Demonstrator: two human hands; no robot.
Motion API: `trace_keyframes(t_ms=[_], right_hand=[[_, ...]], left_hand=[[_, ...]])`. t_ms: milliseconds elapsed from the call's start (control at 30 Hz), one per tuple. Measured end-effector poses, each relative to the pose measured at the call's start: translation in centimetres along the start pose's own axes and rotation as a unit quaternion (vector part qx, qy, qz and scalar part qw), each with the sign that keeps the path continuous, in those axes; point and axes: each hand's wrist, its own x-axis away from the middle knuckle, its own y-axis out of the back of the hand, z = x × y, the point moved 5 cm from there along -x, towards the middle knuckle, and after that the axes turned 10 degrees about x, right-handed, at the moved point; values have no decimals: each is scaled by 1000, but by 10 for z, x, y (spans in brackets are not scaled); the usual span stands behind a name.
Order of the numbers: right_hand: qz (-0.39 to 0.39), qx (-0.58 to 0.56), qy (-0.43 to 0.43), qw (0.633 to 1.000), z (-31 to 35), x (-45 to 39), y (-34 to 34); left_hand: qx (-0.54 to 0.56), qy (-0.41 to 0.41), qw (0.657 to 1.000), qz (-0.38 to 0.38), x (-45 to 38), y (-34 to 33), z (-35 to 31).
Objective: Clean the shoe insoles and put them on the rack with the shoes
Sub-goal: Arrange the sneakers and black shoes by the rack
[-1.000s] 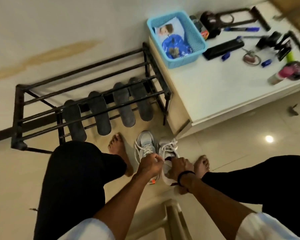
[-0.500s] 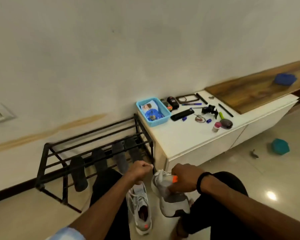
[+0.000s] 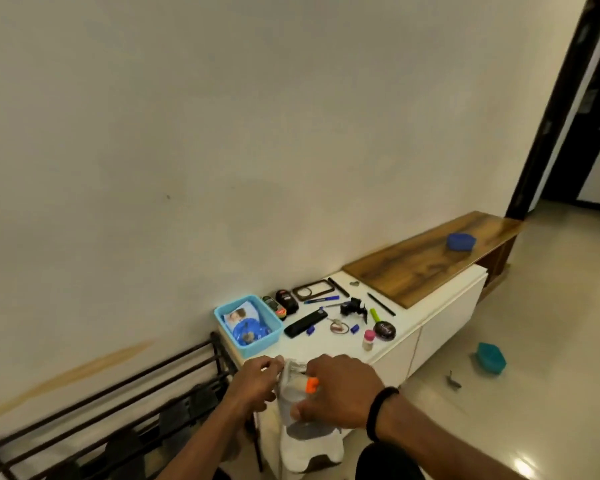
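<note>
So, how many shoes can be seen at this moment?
1. A white and grey shoe is held in front of the white cabinet, the left hand pinching its top and the right hand gripping its side. Others may be hidden under the arms.

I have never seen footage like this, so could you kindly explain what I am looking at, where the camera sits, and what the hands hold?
There is no machine here: a person wears one wide-angle camera on the head, looking down at their own bare hands. The right hand, with a black wristband, grips a white shoe lifted off the floor; the left hand pinches it near the top. At lower left is a black rack with blurred dark shapes on it. Behind stands a white cabinet bearing a blue basket, a remote and pens.
</note>
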Motion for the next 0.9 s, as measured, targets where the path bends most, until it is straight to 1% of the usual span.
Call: trace_keyframes(t_ms=[233, 333, 533, 600, 667, 733, 800, 867, 900], right_hand=[[-32, -13, 5, 999, -5, -28, -65], [-29, -2, 16, 999, -2, -38, -102], [13, 34, 55, 998, 1, -59, -158], [12, 36, 59, 998, -2, -61, -164], [0, 27, 65, 997, -6, -63, -167], [-2, 3, 65, 998, -7, -64, -165], [-1, -29, 63, 998, -11, -66, -161], [11, -99, 52, 994, -17, -65, -151], [12, -171, 32, 985, -22, -64, -146]], left_hand=[[-43, -26, 998, -43, -24, -14, 16], [-36, -5, 998, -57, -33, -18, 42], [39, 83, 992, -92, -54, -26, 83], [92, 116, 984, -96, -58, -26, 88], [196, 156, 962, -112, -59, -25, 91], [307, 196, 922, -130, -53, -20, 89], [405, 212, 877, -147, -50, -13, 88], [483, 205, 834, -171, -48, -2, 88], [513, 199, 812, -195, -48, 7, 89]])
